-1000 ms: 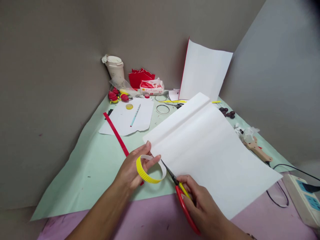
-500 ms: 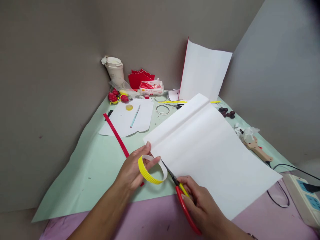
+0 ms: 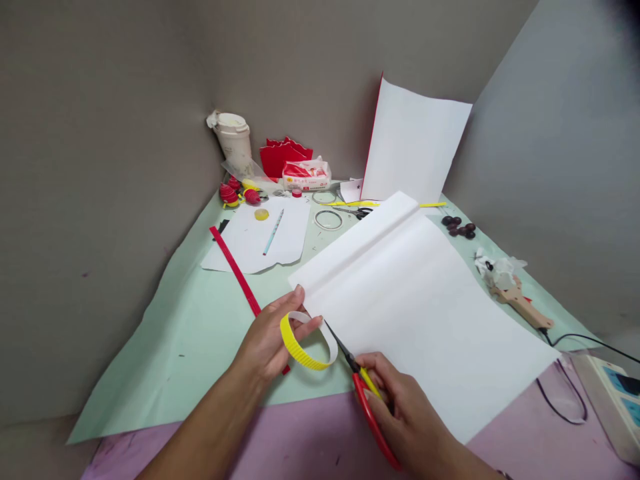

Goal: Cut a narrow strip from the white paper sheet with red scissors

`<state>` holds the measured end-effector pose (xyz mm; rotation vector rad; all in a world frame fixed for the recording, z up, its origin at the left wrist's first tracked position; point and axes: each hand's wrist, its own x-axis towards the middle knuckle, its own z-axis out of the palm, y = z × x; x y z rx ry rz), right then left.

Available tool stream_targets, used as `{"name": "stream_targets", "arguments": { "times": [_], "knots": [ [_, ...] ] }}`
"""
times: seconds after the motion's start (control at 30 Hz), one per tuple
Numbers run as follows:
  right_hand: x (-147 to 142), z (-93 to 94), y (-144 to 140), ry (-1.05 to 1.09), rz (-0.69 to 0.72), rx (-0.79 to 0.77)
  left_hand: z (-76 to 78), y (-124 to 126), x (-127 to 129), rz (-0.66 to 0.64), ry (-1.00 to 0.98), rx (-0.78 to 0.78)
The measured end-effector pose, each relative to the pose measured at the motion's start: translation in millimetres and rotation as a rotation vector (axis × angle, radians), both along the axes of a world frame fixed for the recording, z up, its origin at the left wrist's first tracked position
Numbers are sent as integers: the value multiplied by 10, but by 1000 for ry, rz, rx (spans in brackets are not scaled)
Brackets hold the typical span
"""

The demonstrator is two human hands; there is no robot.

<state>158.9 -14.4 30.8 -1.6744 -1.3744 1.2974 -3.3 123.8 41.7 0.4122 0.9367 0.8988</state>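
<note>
My left hand (image 3: 267,340) pinches a curled strip of yellow ribbed paper (image 3: 300,347), white on its inner side, which still hangs from the near-left corner of a large white sheet (image 3: 425,313). My right hand (image 3: 400,407) grips red-handled scissors (image 3: 363,393). Their blades point up and left and meet the sheet's edge just right of the yellow loop. The sheet lies across a pale green paper (image 3: 200,333) and has a fold running along its far side.
A red strip (image 3: 235,270) lies left of my hand. Farther back are a white sheet with a pencil (image 3: 273,232), a paper cup (image 3: 234,140), red cut paper (image 3: 285,157), wire rings (image 3: 328,219), small scissors (image 3: 356,212), dark beads (image 3: 460,228), an upright white sheet (image 3: 415,143), a glue gun (image 3: 520,303) and a power strip (image 3: 617,400).
The view has shifted a little, so everything sits slightly to the right. Both hands, the yellow strip and the scissors keep the same pose.
</note>
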Motion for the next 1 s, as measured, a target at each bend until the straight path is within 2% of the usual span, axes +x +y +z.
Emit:
{"name": "stream_targets", "arguments": {
  "times": [0.17, 0.6, 1.0],
  "knots": [
    [-12, 67, 35, -25, -26, -44, -6, -1, -5, -28, 2, 10],
    [-24, 97, 38, -24, -22, -10, 10, -5, 1, -21, -24, 24],
    [-15, 10, 14, 10, -27, 42, -25, -51, 13, -69, -32, 83]
  ]
}}
